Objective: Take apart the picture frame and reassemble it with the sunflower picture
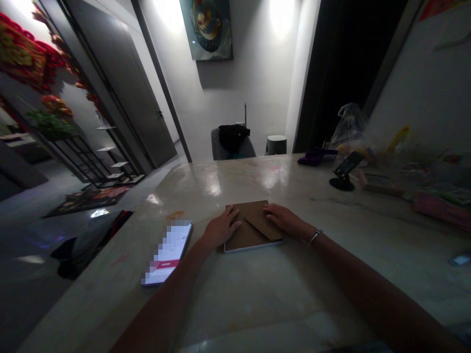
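Observation:
A flat brown square piece [241, 237], looking like kraft paper or a cover with a white lower edge, lies on the table in front of me. On its right half, a folded brown flap [265, 226] shows a slanting edge with a dark shadow line. My left hand [221, 228] rests flat on the left side, fingers spread. At the upper right, my right hand [281, 215] has its fingers curled against the flap near the edge; a bracelet circles that wrist. Left of my left forearm lies a phone [171, 250] with a lit, partly pixelated screen.
The pale glossy table [235, 294] reaches far ahead. On its right stand a black phone stand [345, 171], a purple item [314, 156], a wooden frame [380, 182] and a clear plastic bag [349, 125]. Beyond the far edge is a chair [217, 144] with black cloth.

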Tool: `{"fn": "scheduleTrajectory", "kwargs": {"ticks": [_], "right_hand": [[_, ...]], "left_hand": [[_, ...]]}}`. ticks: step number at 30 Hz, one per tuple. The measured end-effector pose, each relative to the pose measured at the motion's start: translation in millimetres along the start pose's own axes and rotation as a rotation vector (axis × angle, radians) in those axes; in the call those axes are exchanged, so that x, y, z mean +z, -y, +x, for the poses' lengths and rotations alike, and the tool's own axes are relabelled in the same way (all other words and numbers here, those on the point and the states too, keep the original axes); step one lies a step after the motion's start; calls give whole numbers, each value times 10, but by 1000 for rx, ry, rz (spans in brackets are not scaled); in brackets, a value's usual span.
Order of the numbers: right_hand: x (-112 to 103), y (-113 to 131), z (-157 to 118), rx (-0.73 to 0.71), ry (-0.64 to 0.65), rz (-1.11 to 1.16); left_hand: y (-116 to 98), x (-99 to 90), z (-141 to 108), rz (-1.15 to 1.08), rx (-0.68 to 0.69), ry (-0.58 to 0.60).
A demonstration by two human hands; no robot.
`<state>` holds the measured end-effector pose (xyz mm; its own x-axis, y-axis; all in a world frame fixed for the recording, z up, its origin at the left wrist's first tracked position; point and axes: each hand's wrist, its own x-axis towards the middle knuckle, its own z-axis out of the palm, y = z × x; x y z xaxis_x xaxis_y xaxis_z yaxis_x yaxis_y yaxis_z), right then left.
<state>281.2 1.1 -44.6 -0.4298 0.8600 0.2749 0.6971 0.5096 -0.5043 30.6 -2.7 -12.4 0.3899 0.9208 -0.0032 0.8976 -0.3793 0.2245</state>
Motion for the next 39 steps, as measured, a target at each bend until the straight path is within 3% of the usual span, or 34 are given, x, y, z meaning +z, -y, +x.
{"fn": "scheduleTrajectory", "kwargs": {"ticks": [11, 18, 24, 29, 34, 39], "right_hand": [[49, 91, 15, 62, 42, -148], [43, 124, -3, 74, 9, -92], [28, 141, 7, 128, -112, 92], [29, 230, 7, 264, -138, 66], [82, 370, -20, 204, -89, -20], [158, 300, -24, 173, -103, -12]], "left_hand": [[35, 47, 33, -7, -9, -27], [10, 78, 9, 0, -61, -86], [132, 134, 51, -171, -203, -275], [150, 98, 50, -330, -272, -275], [150, 60, 16, -423, -258, -290], [162, 87, 29, -475, -247, -298]]}}
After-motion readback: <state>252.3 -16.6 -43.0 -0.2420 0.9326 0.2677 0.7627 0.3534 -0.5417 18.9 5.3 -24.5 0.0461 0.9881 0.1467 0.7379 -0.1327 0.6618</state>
